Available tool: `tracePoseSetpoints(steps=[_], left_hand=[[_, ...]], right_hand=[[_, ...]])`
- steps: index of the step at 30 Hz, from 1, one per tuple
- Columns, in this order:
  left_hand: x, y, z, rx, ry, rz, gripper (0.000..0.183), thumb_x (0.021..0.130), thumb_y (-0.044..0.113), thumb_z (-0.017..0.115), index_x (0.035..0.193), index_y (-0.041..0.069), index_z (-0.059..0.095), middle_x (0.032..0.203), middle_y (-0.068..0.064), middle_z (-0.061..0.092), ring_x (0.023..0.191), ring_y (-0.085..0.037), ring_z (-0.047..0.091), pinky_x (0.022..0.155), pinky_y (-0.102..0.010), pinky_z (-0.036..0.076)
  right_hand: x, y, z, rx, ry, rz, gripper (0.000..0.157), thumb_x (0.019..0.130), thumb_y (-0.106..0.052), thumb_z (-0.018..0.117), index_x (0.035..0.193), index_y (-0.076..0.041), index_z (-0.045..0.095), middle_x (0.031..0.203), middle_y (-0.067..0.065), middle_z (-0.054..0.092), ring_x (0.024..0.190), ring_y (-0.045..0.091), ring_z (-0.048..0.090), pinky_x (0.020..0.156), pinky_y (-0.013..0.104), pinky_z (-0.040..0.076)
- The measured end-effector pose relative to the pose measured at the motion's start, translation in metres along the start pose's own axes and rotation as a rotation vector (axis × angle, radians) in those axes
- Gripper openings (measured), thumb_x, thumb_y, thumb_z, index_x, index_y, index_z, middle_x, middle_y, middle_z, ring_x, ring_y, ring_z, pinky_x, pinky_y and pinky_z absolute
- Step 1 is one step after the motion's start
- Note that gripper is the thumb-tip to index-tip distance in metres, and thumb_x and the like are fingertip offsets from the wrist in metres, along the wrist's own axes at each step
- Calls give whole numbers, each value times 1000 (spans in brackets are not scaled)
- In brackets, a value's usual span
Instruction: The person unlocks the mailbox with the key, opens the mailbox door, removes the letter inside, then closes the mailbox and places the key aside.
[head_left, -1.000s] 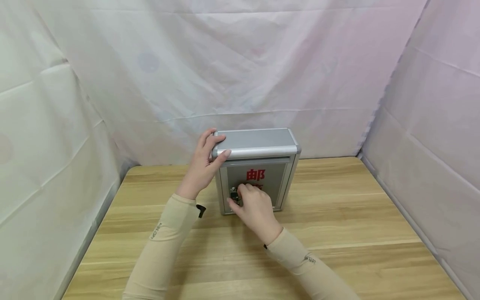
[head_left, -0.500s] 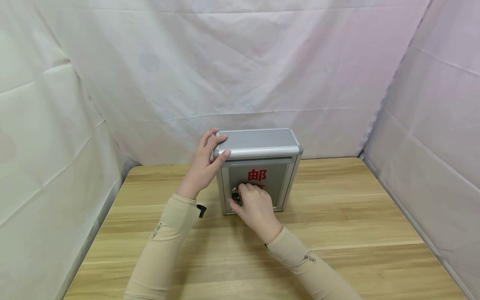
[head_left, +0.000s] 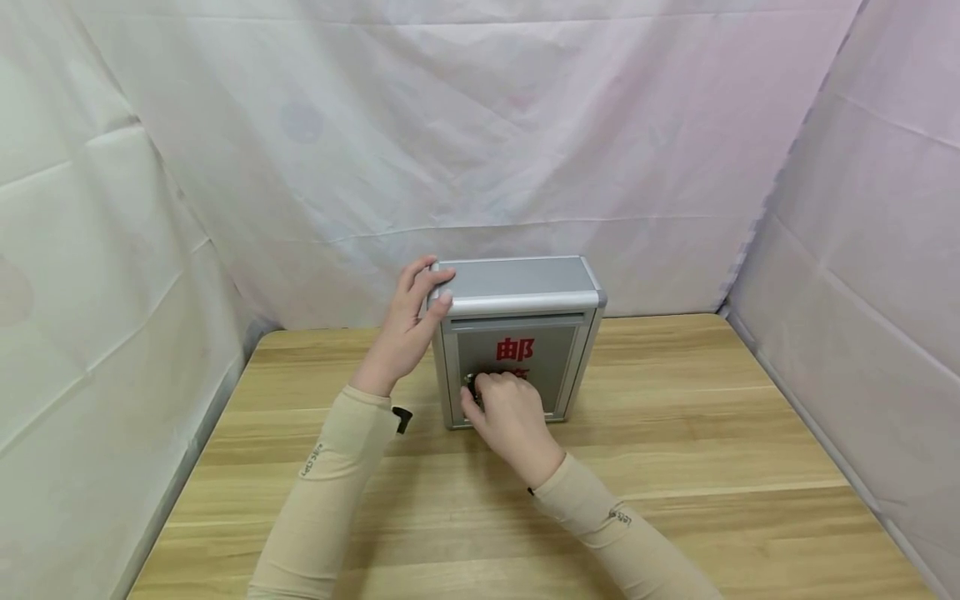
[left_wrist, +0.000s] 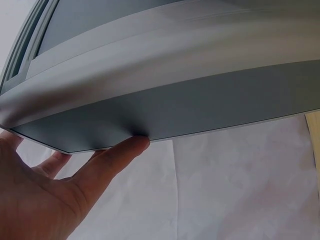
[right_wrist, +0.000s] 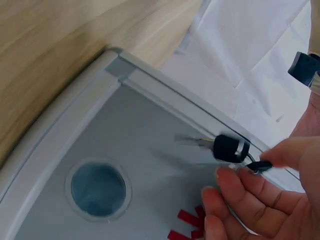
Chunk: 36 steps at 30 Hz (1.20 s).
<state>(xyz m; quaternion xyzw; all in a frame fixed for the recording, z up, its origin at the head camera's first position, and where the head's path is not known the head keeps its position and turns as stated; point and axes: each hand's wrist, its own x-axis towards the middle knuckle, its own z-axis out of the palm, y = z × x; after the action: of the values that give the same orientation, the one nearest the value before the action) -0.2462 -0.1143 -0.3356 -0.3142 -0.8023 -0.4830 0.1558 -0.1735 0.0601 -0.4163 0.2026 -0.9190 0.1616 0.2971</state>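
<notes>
A grey metal mailbox (head_left: 517,279) with red characters stands upright on the table. My left hand (head_left: 401,337) rests spread on its upper left corner, with the thumb near the front edge and a finger on top. In the left wrist view, one finger (left_wrist: 122,155) touches the side panel. My right hand (head_left: 512,421) is at the lock on the front. In the right wrist view, its thumb and forefinger pinch a black-headed key at the lock. A second black-headed key (right_wrist: 227,148) dangles from a ring, its blade blurred. The fingers hide most of the lock.
The mailbox stands towards the back of a wooden table (head_left: 675,442). White curtains (head_left: 480,125) enclose the back and both sides. A round window (right_wrist: 98,189) sits in the mailbox's front panel. A slot runs below its top edge.
My right hand has turned slightly at the lock, so less of the black keys shows in the head view. The left thumb has shifted up a little. The mailbox stays put.
</notes>
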Motion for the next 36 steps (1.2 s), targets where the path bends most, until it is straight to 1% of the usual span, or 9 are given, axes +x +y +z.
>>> tracePoseSetpoints(steps=[3, 7, 16, 21, 22, 25, 28, 29, 36], left_hand=[[0, 0, -1, 6, 4, 0, 46, 100, 47, 40, 138, 21, 49, 151, 7, 21, 135, -21, 29, 94, -52, 39], [0, 0, -2, 5, 3, -8, 45, 100, 46, 42, 138, 22, 49, 151, 8, 21, 133, -21, 32, 91, -50, 42], [0, 4, -3, -20, -8, -26, 45, 100, 45, 43, 138, 21, 49, 152, 7, 20, 134, -21, 30, 94, -50, 39], [0, 4, -2, -40, -9, -23, 40, 102, 34, 45, 139, 19, 49, 153, 0, 20, 135, -25, 29, 93, -53, 40], [0, 7, -3, -46, -12, -29, 39, 102, 29, 46, 139, 16, 49, 153, -3, 20, 135, -26, 29, 93, -54, 40], [-1, 25, -6, -62, -22, -42, 38, 101, 18, 46, 138, 7, 48, 152, -10, 20, 135, -31, 27, 94, -56, 38], [-2, 43, -10, -72, -40, -67, 38, 101, 11, 45, 137, 1, 47, 151, -14, 20, 136, -34, 25, 97, -57, 35], [-2, 47, -11, -74, -43, -67, 38, 101, 12, 45, 137, 1, 47, 151, -15, 20, 136, -34, 25, 98, -57, 34], [-2, 47, -12, -76, -52, -66, 37, 102, 11, 44, 137, 0, 46, 151, -14, 20, 137, -34, 22, 99, -58, 32]], right_hand=[[0, -1, 1, 26, -1, 4, 38, 89, -20, 61, 56, -19, 42, 51, -8, 38, 45, 9, 36, 41, 23, 30], [0, -2, 1, 61, -7, 22, 38, 89, -15, 58, 55, -21, 41, 49, -10, 36, 44, 6, 34, 40, 22, 29], [0, -1, 1, 100, -29, 56, 39, 89, -16, 57, 54, -21, 40, 48, -10, 35, 42, 4, 31, 37, 20, 24], [0, 0, 0, 105, -23, 51, 39, 89, -15, 58, 54, -21, 40, 48, -10, 36, 42, 4, 32, 37, 20, 24], [0, 0, 0, 104, -23, 50, 39, 88, -16, 58, 54, -21, 40, 48, -10, 36, 43, 4, 32, 37, 20, 25], [-1, 0, 0, 99, -20, 51, 39, 88, -16, 58, 54, -21, 40, 48, -10, 36, 43, 4, 32, 37, 20, 25], [-2, 0, -1, 100, -21, 54, 39, 87, -15, 58, 54, -22, 39, 47, -11, 35, 42, 4, 32, 37, 21, 25], [-3, -1, -1, 100, -24, 55, 39, 87, -15, 58, 54, -22, 39, 47, -11, 35, 42, 4, 32, 37, 21, 25], [-5, -2, -5, 108, -44, 54, 39, 87, -16, 59, 54, -22, 40, 47, -11, 35, 42, 4, 32, 38, 21, 27]])
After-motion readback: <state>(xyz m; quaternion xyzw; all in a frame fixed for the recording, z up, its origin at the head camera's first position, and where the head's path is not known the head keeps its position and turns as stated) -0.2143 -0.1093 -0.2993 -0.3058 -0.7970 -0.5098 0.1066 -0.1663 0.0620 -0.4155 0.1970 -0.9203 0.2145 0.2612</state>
